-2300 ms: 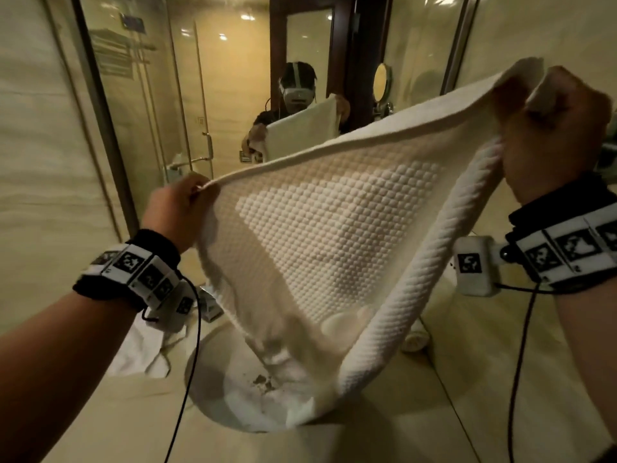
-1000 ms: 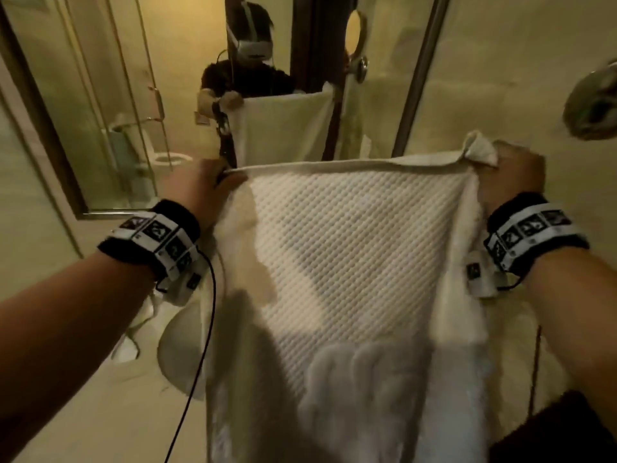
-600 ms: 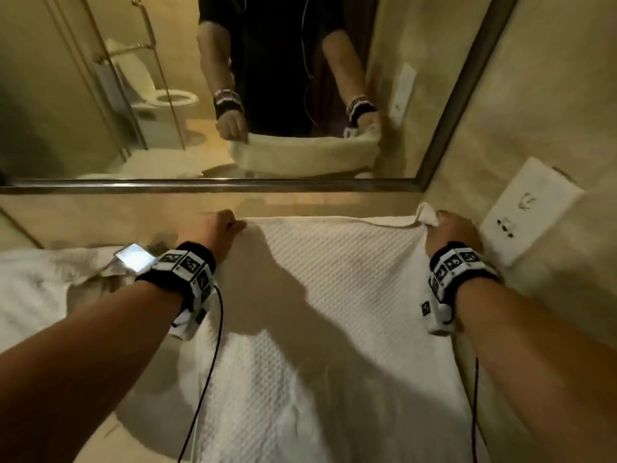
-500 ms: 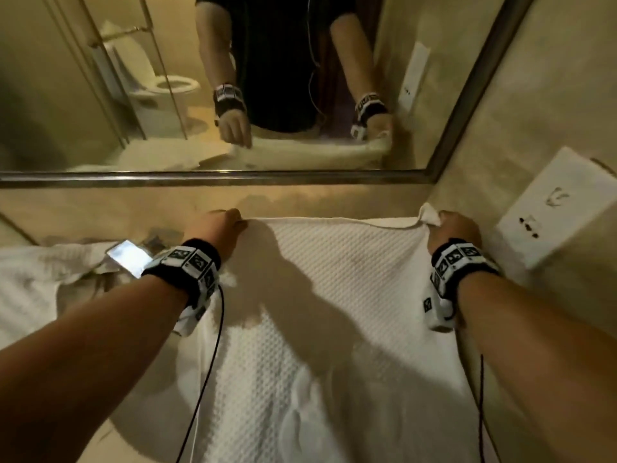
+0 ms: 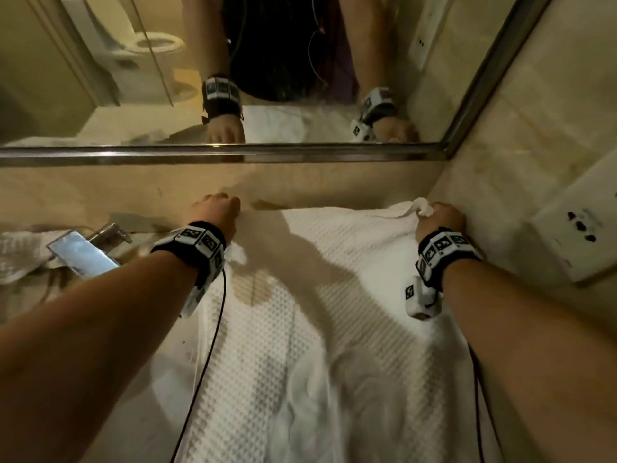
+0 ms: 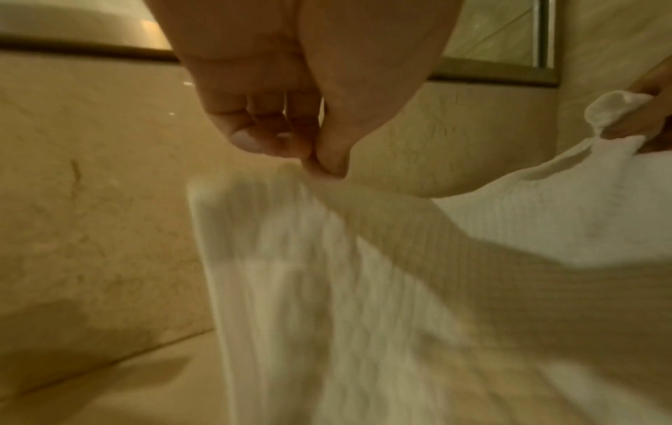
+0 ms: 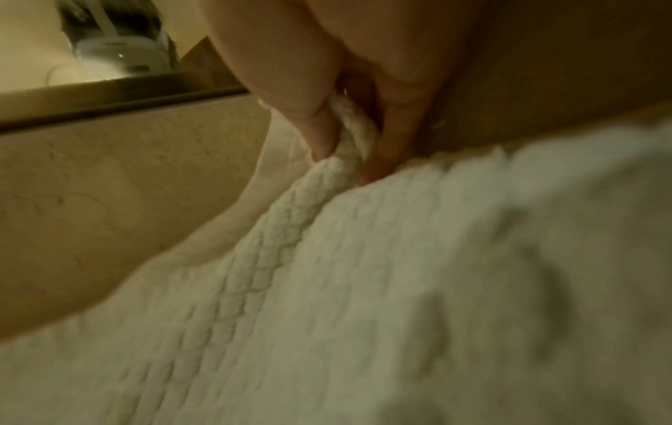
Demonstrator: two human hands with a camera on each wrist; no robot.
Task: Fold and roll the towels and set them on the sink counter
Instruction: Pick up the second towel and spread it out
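A white waffle-weave towel (image 5: 317,329) lies spread on the sink counter (image 6: 127,396), its far edge against the wall under the mirror. My left hand (image 5: 215,212) pinches its far left corner; the left wrist view shows thumb and forefinger (image 6: 320,164) closed on the edge of the towel (image 6: 363,273). My right hand (image 5: 437,215) grips the far right corner, where a bunched tip sticks out. In the right wrist view the thumb and fingers (image 7: 345,149) squeeze a fold of the towel (image 7: 363,287). The near end of the towel is wrinkled.
A chrome faucet (image 5: 83,252) stands to the left of my left wrist, with another crumpled white towel (image 5: 13,255) behind it. The mirror's metal frame (image 5: 217,152) runs along the wall. A white outlet plate (image 5: 574,235) sits on the right wall near my right hand.
The towel, held up in the air before, has been lowered and laid flat on the counter. Both hands have kept hold of its top corners and now sit low by the wall.
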